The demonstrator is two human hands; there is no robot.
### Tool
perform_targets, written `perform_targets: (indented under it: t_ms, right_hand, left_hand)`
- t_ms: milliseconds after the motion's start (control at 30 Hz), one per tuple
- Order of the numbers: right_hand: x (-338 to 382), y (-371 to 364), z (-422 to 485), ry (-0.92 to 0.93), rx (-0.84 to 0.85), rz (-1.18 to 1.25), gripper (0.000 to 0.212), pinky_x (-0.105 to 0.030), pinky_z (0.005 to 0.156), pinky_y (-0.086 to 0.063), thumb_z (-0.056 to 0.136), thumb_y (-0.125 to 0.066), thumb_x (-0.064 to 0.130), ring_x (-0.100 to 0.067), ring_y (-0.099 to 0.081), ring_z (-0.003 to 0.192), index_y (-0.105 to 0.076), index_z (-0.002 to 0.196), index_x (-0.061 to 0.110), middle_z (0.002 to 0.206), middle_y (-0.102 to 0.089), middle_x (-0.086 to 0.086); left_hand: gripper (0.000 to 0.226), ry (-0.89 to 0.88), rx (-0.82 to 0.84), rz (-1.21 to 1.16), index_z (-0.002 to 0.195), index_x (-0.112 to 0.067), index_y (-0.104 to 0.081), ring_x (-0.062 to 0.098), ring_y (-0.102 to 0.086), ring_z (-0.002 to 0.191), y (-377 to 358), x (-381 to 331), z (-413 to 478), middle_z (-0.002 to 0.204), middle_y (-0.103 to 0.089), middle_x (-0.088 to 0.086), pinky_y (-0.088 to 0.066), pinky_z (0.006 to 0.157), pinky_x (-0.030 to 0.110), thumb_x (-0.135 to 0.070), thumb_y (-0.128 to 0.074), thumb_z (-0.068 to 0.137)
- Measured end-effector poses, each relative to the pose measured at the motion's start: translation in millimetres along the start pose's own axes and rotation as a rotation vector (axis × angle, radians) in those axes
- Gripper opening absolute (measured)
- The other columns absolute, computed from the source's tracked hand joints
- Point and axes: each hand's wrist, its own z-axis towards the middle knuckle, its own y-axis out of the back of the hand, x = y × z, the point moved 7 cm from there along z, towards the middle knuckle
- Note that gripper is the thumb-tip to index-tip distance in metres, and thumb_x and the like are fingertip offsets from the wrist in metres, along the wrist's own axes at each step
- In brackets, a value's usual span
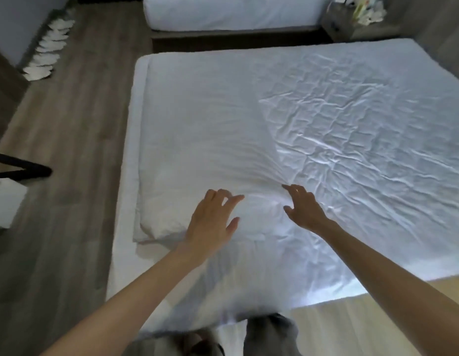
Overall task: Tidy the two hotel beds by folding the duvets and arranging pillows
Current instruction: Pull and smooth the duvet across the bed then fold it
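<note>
A white duvet (202, 129) lies folded over the left half of the near bed (377, 119), whose right half shows a wrinkled white sheet. My left hand (210, 222) hovers over the duvet's near edge with its fingers spread and relaxed. My right hand (301, 208) reaches over the fold line, fingers loosely bent, fingertips touching the cloth. Neither hand holds anything. A second bed (233, 14) with white bedding stands at the far side. No pillow is in view.
Wooden floor (69, 150) runs along the left of the near bed. A row of white items (48, 50) lines the far left wall. A nightstand (351, 19) with small things sits at the top right. A dark furniture leg (23, 168) stands at the left.
</note>
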Motion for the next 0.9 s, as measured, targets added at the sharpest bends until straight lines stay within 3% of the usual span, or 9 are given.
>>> perform_targets:
  t_ms: [100,233,367,433,500,567,667,767,900]
  right_hand:
    - [-46,-32,14,-0.049,0.001,-0.021,0.074,-0.044,0.108,-0.033,0.089,-0.06,0.023,-0.034,-0.033,0.136,-0.021,0.152,0.02,0.152,-0.031,-0.008]
    - [-91,-61,38,-0.118,-0.016,0.083,0.074,-0.045,0.108,-0.032,0.089,-0.061,0.023,-0.032,-0.031,0.138,-0.021,0.152,0.019,0.151,-0.032,-0.009]
    - [-112,-82,60,-0.117,0.018,0.125,0.074,-0.046,0.106,-0.034,0.091,-0.061,0.027,-0.034,-0.034,0.135,-0.019,0.152,0.019,0.147,-0.037,-0.01]
    - [-116,-87,70,-0.072,0.006,0.07,0.07,-0.043,0.103,-0.036,0.091,-0.063,0.031,-0.031,-0.037,0.132,-0.025,0.149,0.016,0.141,-0.042,-0.011]
    - [-119,-87,80,-0.031,-0.048,0.046,0.062,-0.041,0.096,-0.042,0.09,-0.064,0.038,-0.029,-0.044,0.123,-0.037,0.139,0.013,0.132,-0.049,-0.009]
    - [-122,-91,89,-0.041,-0.068,0.057,0.054,-0.043,0.086,-0.049,0.09,-0.059,0.047,-0.028,-0.052,0.11,-0.045,0.127,0.01,0.118,-0.056,-0.007]
    - [-125,-101,99,-0.053,-0.033,0.055,0.035,-0.04,0.075,-0.051,0.095,-0.05,0.038,-0.03,-0.061,0.093,-0.049,0.115,0.009,0.098,-0.065,-0.008]
    - [-127,-102,103,-0.008,0.002,0.053,0.024,-0.034,0.068,-0.047,0.096,-0.043,0.019,-0.03,-0.063,0.084,-0.052,0.113,0.006,0.092,-0.067,-0.012]
    - [-120,-82,98,0.112,0.063,0.055,0.023,-0.031,0.066,-0.036,0.096,-0.045,0.023,-0.03,-0.059,0.083,-0.057,0.108,0.007,0.092,-0.067,-0.011]
  left_hand:
    - [0.037,0.195,0.152,-0.277,0.128,-0.032,-0.053,0.01,-0.041,0.102,-51,-8,4,0.107,-0.054,-0.01,-0.041,0.081,0.026,-0.043,-0.057,0.092]
    - [0.035,0.369,0.323,-0.414,0.122,-0.035,-0.055,0.009,-0.05,0.102,-133,-16,14,0.106,-0.058,-0.015,-0.042,0.083,0.026,-0.051,-0.055,0.091]
    - [0.061,0.726,0.422,-0.669,0.132,-0.022,-0.052,0.016,-0.058,0.113,-215,-17,21,0.122,-0.062,-0.005,-0.046,0.092,0.03,-0.062,-0.056,0.086]
    - [0.069,0.918,0.429,-0.827,0.139,-0.019,-0.043,0.02,-0.056,0.113,-249,-20,21,0.127,-0.058,-0.002,-0.048,0.084,0.032,-0.061,-0.057,0.086]
    - [0.085,1.11,0.454,-1.137,0.141,-0.021,-0.036,0.023,-0.052,0.115,-276,-31,25,0.13,-0.055,-0.001,-0.05,0.074,0.032,-0.067,-0.064,0.075]
    - [0.102,1.199,0.429,-1.375,0.142,-0.024,-0.035,0.03,-0.045,0.125,-291,-40,33,0.135,-0.05,0.0,-0.052,0.078,0.038,-0.07,-0.069,0.057]
    - [0.106,1.254,0.336,-1.524,0.145,-0.022,-0.031,0.035,-0.041,0.131,-302,-48,48,0.14,-0.045,0.008,-0.054,0.084,0.045,-0.068,-0.069,0.058]
    - [0.082,1.302,0.286,-1.681,0.143,-0.018,-0.032,0.037,-0.044,0.13,-309,-62,62,0.139,-0.049,0.016,-0.052,0.085,0.047,-0.063,-0.059,0.081]
    - [0.065,1.331,0.021,-1.899,0.134,-0.01,-0.048,0.029,-0.059,0.115,-303,-66,76,0.125,-0.061,0.018,-0.051,0.082,0.04,-0.055,-0.057,0.088]
